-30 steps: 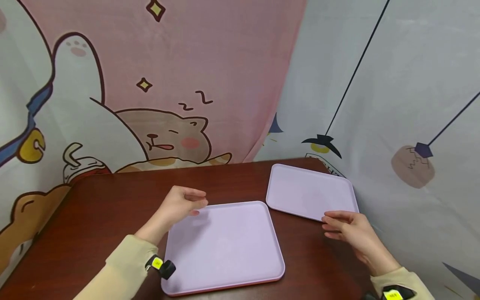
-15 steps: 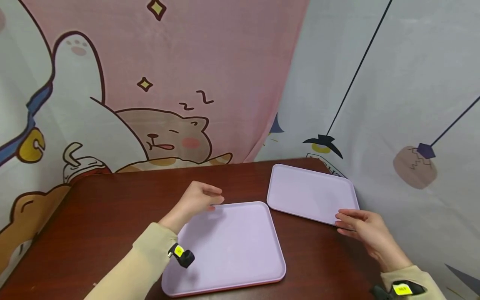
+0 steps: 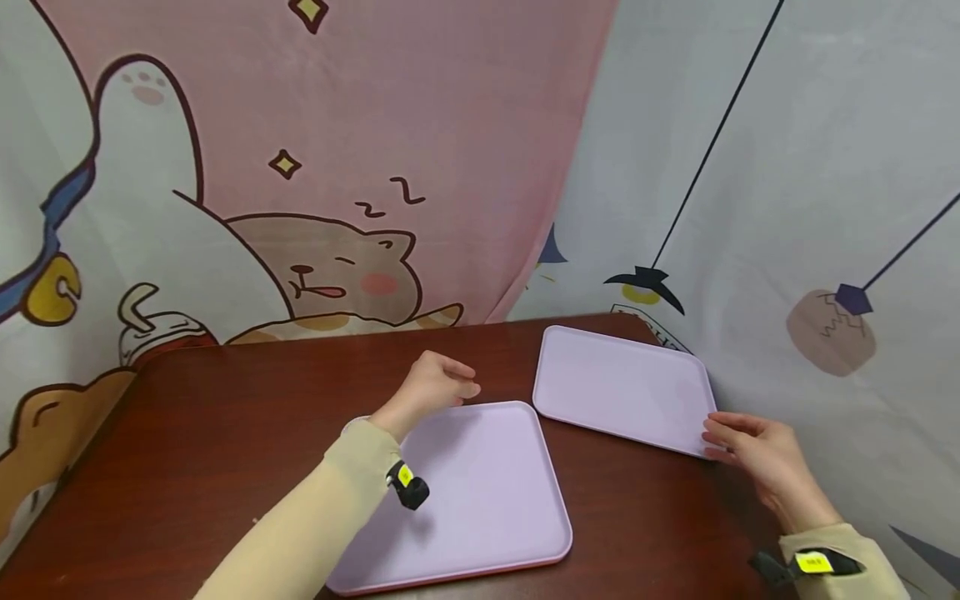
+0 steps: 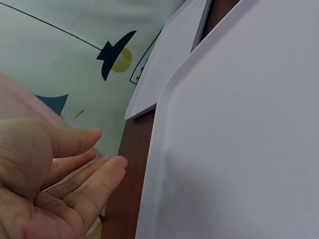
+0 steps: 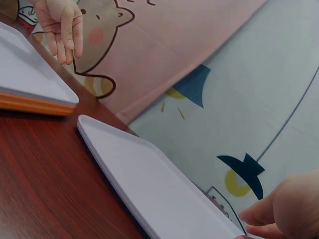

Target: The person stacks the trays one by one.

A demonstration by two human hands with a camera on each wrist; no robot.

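Note:
Two pale lavender rectangular trays lie on the table. The larger near tray [image 3: 480, 500] shows an orange layer beneath its rim in the right wrist view. Farther right lies the smaller tray [image 3: 622, 387], dark along its underside. My left hand [image 3: 433, 385] hovers by the near tray's far edge, fingers loosely bent, nothing between them; the left wrist view shows a gap between thumb and fingers [image 4: 102, 184]. At the small tray's front right corner is my right hand [image 3: 768, 458], fingertips right at the rim, fingers relaxed. The forearm covers the near tray's left side.
Both trays stand on a dark reddish-brown table [image 3: 247, 417]. A cartoon-printed cloth [image 3: 465, 150] hangs behind it and along the right side, close to the small tray. Each wrist wears a black camera strap over a cream sleeve [image 3: 337, 500].
My left hand has moved right and away along the near tray's far edge. My right hand has shifted right along the small tray's front edge to its corner. The trays have stayed put.

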